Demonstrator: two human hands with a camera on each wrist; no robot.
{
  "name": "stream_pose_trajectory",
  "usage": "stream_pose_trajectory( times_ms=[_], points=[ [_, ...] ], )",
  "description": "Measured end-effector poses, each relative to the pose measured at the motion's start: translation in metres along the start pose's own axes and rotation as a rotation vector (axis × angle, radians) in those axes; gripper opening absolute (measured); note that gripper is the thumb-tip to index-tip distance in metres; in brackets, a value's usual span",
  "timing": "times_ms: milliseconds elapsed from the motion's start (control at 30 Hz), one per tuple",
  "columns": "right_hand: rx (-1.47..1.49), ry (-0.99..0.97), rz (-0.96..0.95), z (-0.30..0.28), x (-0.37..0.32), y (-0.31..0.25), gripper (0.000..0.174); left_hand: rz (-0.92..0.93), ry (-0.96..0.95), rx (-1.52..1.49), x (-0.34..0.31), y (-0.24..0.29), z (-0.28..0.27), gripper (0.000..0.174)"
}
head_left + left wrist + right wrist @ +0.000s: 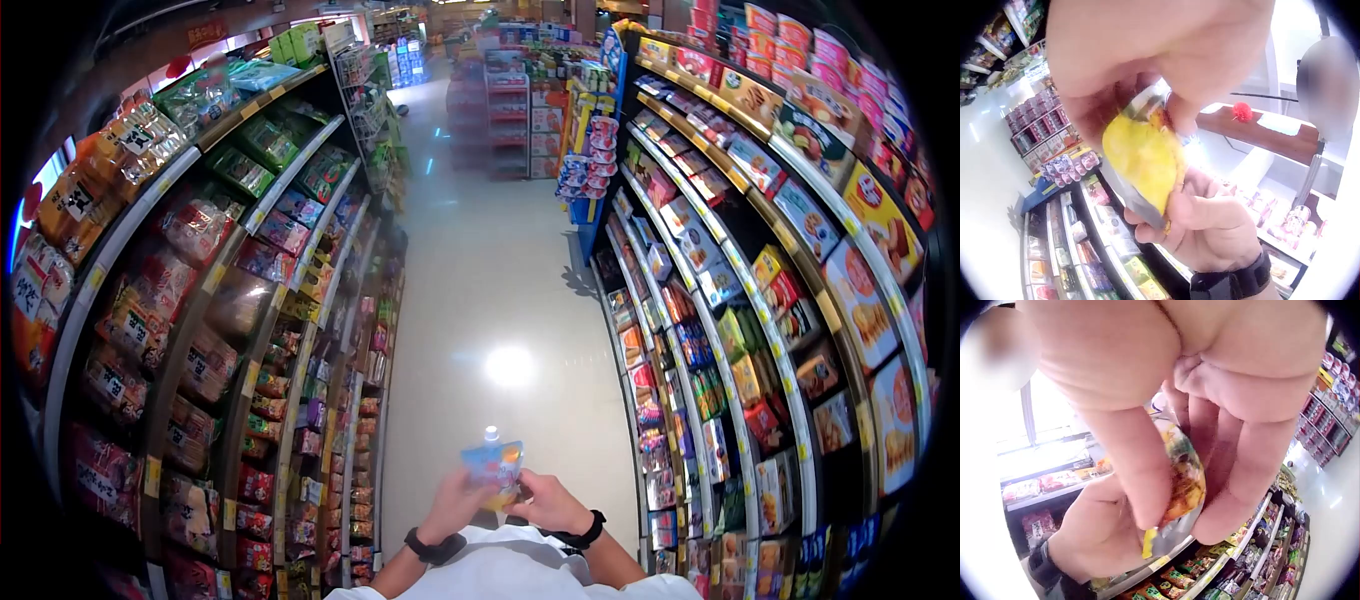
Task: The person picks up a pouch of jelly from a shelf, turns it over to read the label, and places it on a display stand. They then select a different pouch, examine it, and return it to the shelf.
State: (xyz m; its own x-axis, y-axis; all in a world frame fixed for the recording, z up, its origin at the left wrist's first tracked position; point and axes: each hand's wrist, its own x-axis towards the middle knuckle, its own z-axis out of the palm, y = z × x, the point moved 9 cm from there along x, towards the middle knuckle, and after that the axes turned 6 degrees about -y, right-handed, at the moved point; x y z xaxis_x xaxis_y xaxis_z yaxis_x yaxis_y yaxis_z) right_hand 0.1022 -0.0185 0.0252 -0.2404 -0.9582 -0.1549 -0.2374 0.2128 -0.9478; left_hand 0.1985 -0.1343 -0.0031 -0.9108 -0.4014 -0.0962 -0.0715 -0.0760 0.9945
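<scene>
A spouted pouch [497,462], light blue with a white cap on top, is held upright between both hands in the head view. The left hand [458,503] grips its left side and the right hand [552,503] pinches its lower right side. In the left wrist view the pouch's yellow lower part [1144,159] shows, with the left hand [1160,50] curled over one end and the right hand [1210,228] pinching the other. The right wrist view shows the pouch [1186,481] between the right hand's thumb and fingers [1235,469], with the left hand [1100,531] behind.
Shelves of packaged snacks [190,330] line the left side of the aisle, and shelves of boxes and packets [750,340] line the right. A tiled floor [490,270] runs between them. Farther along stand a blue rack with hanging cups [590,160] and more displays [508,110].
</scene>
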Motion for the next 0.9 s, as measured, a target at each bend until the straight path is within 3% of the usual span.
stream_pose_trajectory(
  times_ms=[100,233,367,467,533,767,867,900],
  points=[
    [0.211,0.006,-0.091,-0.021,0.038,0.007,0.046,-0.045,0.017,-0.041,0.039,-0.002,-0.013,0.032],
    [0.515,0.058,0.042,-0.058,0.1,0.028,0.039,-0.037,-0.014,0.057,0.101,0.008,-0.029,0.03],
    [0.471,0.193,-0.002,-0.115,0.171,0.035,0.028,0.036,-0.083,0.07,0.186,0.007,-0.049,0.03],
    [0.386,0.292,0.014,-0.162,0.219,0.032,0.021,-0.022,-0.117,0.097,0.252,-0.005,-0.065,0.036],
    [0.327,0.333,0.034,-0.194,0.251,0.025,0.017,-0.02,-0.118,-0.038,0.294,0.007,-0.07,0.042],
    [0.472,0.394,-0.027,-0.249,0.35,0.013,0.016,0.028,-0.034,0.08,0.395,0.051,-0.11,0.059],
    [0.484,0.395,-0.014,-0.271,0.387,0.021,0.015,0.104,0.069,0.05,0.43,0.018,-0.133,0.06],
    [0.484,0.395,-0.026,-0.279,0.402,0.026,0.015,0.026,-0.009,0.068,0.447,0.03,-0.133,0.06]
  ],
)
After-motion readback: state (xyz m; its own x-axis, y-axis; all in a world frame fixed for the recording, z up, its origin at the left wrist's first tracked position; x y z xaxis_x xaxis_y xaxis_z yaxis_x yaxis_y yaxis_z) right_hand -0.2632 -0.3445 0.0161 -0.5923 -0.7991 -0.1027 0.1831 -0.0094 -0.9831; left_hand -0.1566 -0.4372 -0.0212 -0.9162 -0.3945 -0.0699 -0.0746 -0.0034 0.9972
